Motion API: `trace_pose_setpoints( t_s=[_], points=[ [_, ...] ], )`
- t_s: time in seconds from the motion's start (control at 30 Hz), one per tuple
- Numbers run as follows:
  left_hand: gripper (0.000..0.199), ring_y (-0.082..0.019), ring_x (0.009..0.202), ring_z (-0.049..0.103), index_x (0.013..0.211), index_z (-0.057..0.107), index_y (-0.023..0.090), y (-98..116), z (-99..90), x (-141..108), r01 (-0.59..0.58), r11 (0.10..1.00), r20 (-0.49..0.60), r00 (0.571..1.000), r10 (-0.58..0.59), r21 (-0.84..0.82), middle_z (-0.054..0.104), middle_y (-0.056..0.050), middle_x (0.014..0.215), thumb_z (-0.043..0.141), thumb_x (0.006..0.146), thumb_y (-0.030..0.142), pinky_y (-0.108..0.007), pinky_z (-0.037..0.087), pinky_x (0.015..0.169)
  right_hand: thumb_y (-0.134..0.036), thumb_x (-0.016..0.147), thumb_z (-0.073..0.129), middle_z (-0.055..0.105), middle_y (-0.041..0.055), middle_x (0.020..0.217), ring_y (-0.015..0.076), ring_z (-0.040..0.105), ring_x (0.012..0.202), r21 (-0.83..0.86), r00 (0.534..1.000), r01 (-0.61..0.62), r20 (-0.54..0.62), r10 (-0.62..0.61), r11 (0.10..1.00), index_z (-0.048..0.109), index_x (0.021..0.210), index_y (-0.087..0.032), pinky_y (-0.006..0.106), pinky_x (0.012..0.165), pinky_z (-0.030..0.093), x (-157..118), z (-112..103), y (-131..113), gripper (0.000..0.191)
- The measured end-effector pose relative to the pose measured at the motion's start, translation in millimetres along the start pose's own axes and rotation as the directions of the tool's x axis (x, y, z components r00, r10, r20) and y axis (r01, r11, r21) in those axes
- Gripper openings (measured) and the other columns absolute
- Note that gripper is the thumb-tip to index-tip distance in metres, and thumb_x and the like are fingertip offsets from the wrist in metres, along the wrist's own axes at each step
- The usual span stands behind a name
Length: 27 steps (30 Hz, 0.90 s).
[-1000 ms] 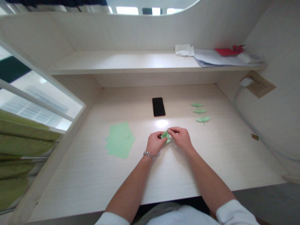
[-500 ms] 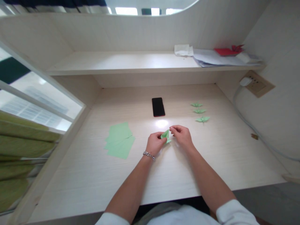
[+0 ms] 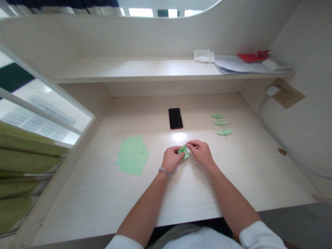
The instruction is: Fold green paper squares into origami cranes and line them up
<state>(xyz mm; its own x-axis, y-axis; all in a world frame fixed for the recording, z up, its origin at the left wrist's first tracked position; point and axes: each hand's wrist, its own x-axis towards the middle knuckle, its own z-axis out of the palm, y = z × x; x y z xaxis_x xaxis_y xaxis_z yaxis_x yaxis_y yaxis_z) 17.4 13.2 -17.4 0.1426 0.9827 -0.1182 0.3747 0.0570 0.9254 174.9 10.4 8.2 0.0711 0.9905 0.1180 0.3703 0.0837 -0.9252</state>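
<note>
A partly folded piece of green paper (image 3: 183,151) is pinched in my left hand (image 3: 171,158), thumb in front and fingers behind it. My right hand (image 3: 201,152) closes thumb and forefinger on the paper's upper right tip. Both hands are just above the desk (image 3: 192,200). Left of them lies a fanned pile of green paper sheets (image 3: 132,155). Three folded green paper cranes (image 3: 220,123) sit in a column at the right. Some of the folded paper is hidden behind my left fingers.
Beyond my hands lies a black phone (image 3: 175,118). A shelf (image 3: 129,69) spans the back, bearing papers (image 3: 230,65) and a red folded paper piece (image 3: 263,54). On the right wall, a white plug with a cable sits in a socket (image 3: 287,93).
My right hand has moved slightly left, and its fingertips now pinch the tip of the green paper. My left hand keeps its hold in the same spot.
</note>
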Motion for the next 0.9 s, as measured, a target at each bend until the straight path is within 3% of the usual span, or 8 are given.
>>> trace_pose_setpoints(
  t_s=[0.23,0.43,0.63,0.9],
  points=[
    [0.028,-0.013,0.06,0.055,0.089,0.075,0.016,1.0,-0.2,-0.2,0.01,1.0,-0.012,1.0,-0.01,0.003,0.069,-0.001,0.07,0.06,0.067,0.024,-0.022,0.04,0.055,-0.032,0.082,0.058,0.072,0.0059,0.086,0.0183,0.065,0.078,-0.014,0.999,0.036,-0.001,-0.036,0.999,0.072,0.085,-0.018,0.028,0.069,0.05,-0.9,0.9,3.5,0.02],
    [0.03,-0.014,0.063,0.057,0.094,0.075,0.017,1.0,-1.3,-0.5,-0.001,1.0,-0.029,1.0,0.0,-0.028,0.071,-0.003,0.076,0.063,0.069,0.028,-0.023,0.042,0.057,-0.032,0.076,0.066,0.072,0.0043,0.085,0.0182,0.065,0.076,-0.06,0.997,0.021,0.075,-0.016,0.998,0.073,0.088,-0.02,0.03,0.073,0.051,-0.9,4.4,9.4,0.019],
    [0.03,-0.012,0.057,0.052,0.094,0.075,0.017,5.3,-2.0,-1.2,0.004,1.0,-0.057,0.998,-0.005,-0.023,0.07,-0.002,0.071,0.065,0.068,0.027,-0.023,0.04,0.053,-0.031,0.077,0.065,0.074,0.0035,0.084,0.0192,0.067,0.077,-0.065,0.999,0.001,0.049,0.002,0.998,0.075,0.085,-0.022,0.031,0.074,0.051,-1.4,5.5,8.1,0.015],
    [0.03,-0.012,0.055,0.049,0.095,0.075,0.017,8.1,-2.6,-1.1,-0.042,0.999,-0.136,0.99,0.038,-0.028,0.069,-0.001,0.07,0.067,0.069,0.03,-0.023,0.039,0.052,-0.029,0.078,0.063,0.075,0.0023,0.08,0.0217,0.067,0.076,-0.128,0.986,-0.018,0.164,0.039,0.992,0.076,0.083,-0.025,0.032,0.073,0.049,-1.2,0.5,5.4,0.015]
  ],
)
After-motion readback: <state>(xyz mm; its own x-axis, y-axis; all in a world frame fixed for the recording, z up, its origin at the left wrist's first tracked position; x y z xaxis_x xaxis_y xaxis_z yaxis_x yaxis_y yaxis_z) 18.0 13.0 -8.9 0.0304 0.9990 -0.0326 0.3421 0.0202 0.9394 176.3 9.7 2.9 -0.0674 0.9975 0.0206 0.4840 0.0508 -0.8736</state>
